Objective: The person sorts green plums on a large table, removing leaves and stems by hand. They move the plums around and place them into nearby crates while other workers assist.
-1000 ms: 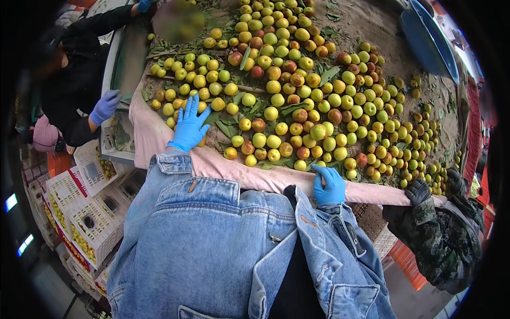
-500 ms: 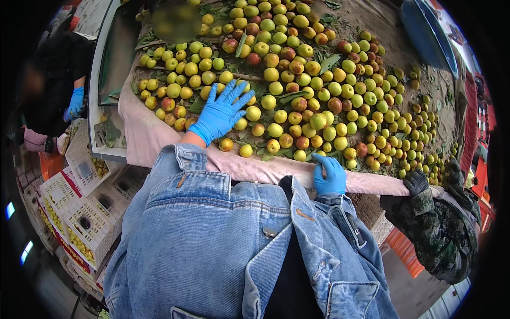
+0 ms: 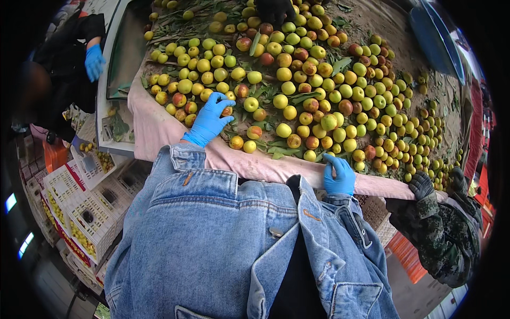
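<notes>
Small round jujubes (image 3: pixel 297 99), yellow-green with reddish patches, lie loose among leaves on a cloth-covered sorting table. My left hand (image 3: pixel 206 123), in a blue glove, curls its thumb and fingers round one reddish jujube (image 3: pixel 227 111) near the table's left front. Other jujubes lie close about its fingertips. My right hand (image 3: pixel 340 177), also blue-gloved, rests at the pink cloth edge (image 3: pixel 265 168), beside the front row of fruit. Its fingers are bent inward, and whatever they might hold is hidden.
A co-worker's blue-gloved hand (image 3: pixel 94 63) is at the left, beyond the metal frame (image 3: pixel 101 101). Dark-gloved hands of others are at the top (image 3: pixel 276 10) and right edge (image 3: pixel 421 186). Pale plastic crates (image 3: pixel 79 196) stand at lower left; a blue basin (image 3: pixel 433 40) is at upper right.
My left hand has gone from spread flat over the fruit to closed round one jujube, drawn slightly back. My right hand stays at the edge. The co-worker's blue-gloved hand has risen.
</notes>
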{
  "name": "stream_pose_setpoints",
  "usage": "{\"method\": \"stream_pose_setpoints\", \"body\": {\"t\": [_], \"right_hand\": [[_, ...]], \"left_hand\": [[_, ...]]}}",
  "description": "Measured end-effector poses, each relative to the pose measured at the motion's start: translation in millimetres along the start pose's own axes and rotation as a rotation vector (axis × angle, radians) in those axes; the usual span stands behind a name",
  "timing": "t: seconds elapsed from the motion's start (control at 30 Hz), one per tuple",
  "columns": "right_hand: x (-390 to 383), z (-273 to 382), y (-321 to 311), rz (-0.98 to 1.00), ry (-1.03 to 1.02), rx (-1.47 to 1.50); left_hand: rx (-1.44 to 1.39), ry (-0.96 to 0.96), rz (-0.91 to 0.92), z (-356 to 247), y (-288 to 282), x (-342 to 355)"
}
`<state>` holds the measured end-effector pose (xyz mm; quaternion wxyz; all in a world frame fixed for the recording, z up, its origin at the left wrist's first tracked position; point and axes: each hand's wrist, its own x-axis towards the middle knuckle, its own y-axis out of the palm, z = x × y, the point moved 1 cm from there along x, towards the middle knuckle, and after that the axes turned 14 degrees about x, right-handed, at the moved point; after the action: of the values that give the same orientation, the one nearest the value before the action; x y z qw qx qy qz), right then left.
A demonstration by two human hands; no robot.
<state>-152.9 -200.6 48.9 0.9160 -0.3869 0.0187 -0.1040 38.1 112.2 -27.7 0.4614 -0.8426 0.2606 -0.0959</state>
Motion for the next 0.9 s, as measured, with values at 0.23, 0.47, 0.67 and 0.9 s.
{"method": "stream_pose_setpoints", "body": {"t": [0.23, 0.47, 0.67, 0.9], "right_hand": [[4.7, -1.7, 0.3, 0.042, 0.021, 0.063], [-12.0, -33.9, 4.1, 0.094, 0.131, 0.072], [-11.1, -38.1, 0.5, 0.183, 0.198, 0.133], [-9.1, -44.9, 5.7, 0.114, 0.189, 0.061]], "left_hand": [[-0.736, -0.294, 0.003, -34.1, -64.9, -19.9], [-1.700, -0.585, -0.030, -7.2, -85.3, -143.8], [-1.923, -0.788, -0.955, 149.3, -108.6, -313.7], [-1.232, -0.814, -1.050, 167.1, -173.6, -257.8]]}}
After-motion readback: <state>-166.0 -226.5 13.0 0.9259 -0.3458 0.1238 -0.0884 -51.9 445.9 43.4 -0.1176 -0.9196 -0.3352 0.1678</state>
